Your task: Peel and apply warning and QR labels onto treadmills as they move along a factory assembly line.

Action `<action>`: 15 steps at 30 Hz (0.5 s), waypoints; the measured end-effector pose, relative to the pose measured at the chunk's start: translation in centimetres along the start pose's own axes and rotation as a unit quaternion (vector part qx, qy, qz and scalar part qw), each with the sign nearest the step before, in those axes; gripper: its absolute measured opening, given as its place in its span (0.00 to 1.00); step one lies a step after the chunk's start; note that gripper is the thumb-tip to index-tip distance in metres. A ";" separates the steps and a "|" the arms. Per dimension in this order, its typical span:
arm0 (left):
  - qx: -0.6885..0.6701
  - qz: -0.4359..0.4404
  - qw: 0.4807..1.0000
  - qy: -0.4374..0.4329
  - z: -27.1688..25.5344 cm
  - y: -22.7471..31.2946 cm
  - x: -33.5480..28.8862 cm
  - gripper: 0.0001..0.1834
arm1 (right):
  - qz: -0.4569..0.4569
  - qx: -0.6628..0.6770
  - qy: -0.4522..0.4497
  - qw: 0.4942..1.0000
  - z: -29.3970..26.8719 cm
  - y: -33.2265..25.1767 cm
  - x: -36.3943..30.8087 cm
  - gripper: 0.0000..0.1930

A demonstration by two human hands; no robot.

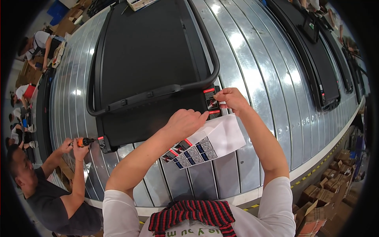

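A black treadmill (150,43) lies flat in front of me, its tube handlebar (158,92) folded across the deck. At its near right corner, a black label with a red top band (212,103) is against the frame. My right hand (233,99) pinches the label's right edge between thumb and fingers. Closed beside the label's lower left, my left hand (186,121) has its fingertips near a second red band. Beneath the left hand hangs a white label sheet (229,136) with rows of blue-and-white and red-and-black stickers; its top edge is gripped there, the fingers partly hidden.
The treadmill rests on a metal slat conveyor (233,170). At left, a co-worker (55,193) holds an orange-and-black power screwdriver (83,141) by the treadmill's near left corner. Another treadmill (312,59) stands farther right. Cardboard boxes (316,193) are stacked beyond the conveyor's edge, lower right.
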State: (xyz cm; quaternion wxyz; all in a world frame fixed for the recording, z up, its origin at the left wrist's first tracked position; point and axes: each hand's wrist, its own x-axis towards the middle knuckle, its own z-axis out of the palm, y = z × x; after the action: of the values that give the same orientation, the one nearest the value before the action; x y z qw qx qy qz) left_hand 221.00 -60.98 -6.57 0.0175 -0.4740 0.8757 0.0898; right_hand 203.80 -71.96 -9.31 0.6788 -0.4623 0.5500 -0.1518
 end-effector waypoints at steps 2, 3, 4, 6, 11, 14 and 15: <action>-0.004 0.000 1.000 -0.012 -0.2 -0.1 0.3 0.19 | 0.008 -0.003 -0.004 1.000 -0.1 -0.1 -0.1 0.04; -0.007 -0.001 1.000 -0.023 -0.4 -0.2 0.4 0.20 | 0.005 -0.004 -0.006 1.000 -0.2 -0.1 0.0 0.04; -0.007 -0.001 1.000 -0.023 -0.4 -0.2 0.5 0.20 | 0.001 -0.006 -0.009 1.000 -0.2 -0.1 0.0 0.04; -0.012 -0.004 1.000 -0.027 -0.3 -0.4 0.6 0.21 | 0.003 -0.001 -0.010 1.000 -0.2 -0.1 0.0 0.04; -0.013 -0.016 0.998 -0.060 -0.6 -0.5 1.3 0.22 | 0.004 0.016 -0.022 1.000 -0.4 0.2 0.4 0.04; -0.023 -0.022 0.997 -0.075 -0.8 -0.5 1.5 0.23 | 0.003 0.026 -0.025 0.999 -0.3 0.3 0.4 0.04; -0.029 -0.025 0.996 -0.085 -0.9 -0.5 1.5 0.23 | 0.002 0.024 -0.017 1.000 -0.2 0.3 0.4 0.04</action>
State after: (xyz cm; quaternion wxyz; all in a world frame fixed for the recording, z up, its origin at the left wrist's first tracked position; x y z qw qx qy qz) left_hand 220.67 -62.67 -5.94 0.0803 -0.4867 0.8560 0.1548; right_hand 203.64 -72.16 -9.77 0.6993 -0.4476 0.5352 -0.1558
